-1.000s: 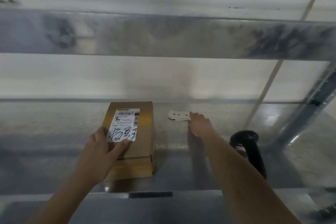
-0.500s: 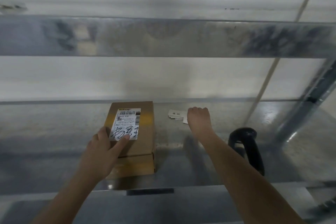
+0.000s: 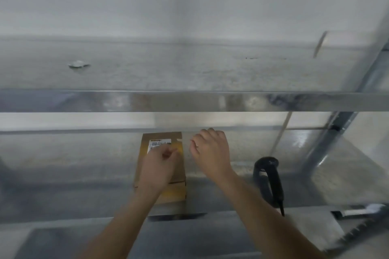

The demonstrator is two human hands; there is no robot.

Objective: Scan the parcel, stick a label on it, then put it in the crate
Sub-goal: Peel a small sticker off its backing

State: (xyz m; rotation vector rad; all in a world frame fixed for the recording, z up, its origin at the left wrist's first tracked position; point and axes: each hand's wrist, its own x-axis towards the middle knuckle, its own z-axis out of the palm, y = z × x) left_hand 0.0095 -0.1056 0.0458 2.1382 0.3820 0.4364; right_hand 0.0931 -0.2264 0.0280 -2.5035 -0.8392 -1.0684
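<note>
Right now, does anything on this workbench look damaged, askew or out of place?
Nothing clearly odd. The cardboard parcel lies flat and looks intact, the barcode scanner rests to its right, and both hands hover over it. Motion blur hides finer detail.

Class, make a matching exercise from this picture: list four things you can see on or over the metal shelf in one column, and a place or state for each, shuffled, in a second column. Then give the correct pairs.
Things:
1. parcel
2. scanner
3. left hand
4. right hand

Places or states:
A. black, lying at the right of the shelf
B. over the parcel's printed label
C. brown cardboard, flat on the shelf
D. beside the parcel's right edge, fingers curled

Pairs: 1-C, 2-A, 3-B, 4-D
</note>
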